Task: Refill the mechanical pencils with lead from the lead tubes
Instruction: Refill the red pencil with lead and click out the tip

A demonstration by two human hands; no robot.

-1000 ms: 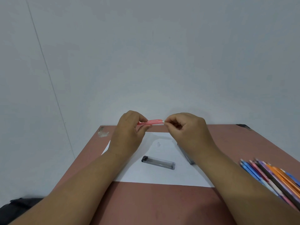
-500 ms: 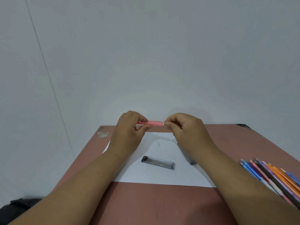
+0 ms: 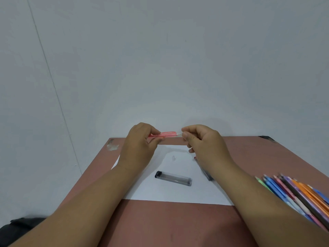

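My left hand (image 3: 138, 147) grips a pink mechanical pencil (image 3: 168, 134), held level above the far part of the table. My right hand (image 3: 204, 142) pinches the small white piece at the pencil's right end (image 3: 179, 134). Below, a clear lead tube with a black cap (image 3: 173, 178) lies on a white sheet of paper (image 3: 170, 192). A second dark lead tube (image 3: 206, 172) lies partly hidden under my right wrist. A tiny clear cap (image 3: 174, 157) sits on the paper near the hands.
A fan of several coloured mechanical pencils (image 3: 299, 195) lies at the table's right edge. The reddish-brown table (image 3: 160, 223) stands against a pale wall. A dark object (image 3: 19, 222) lies low at the left, off the table.
My right hand has eased slightly right, and the white end piece shows a little more beyond the pink barrel. The left hand holds still.
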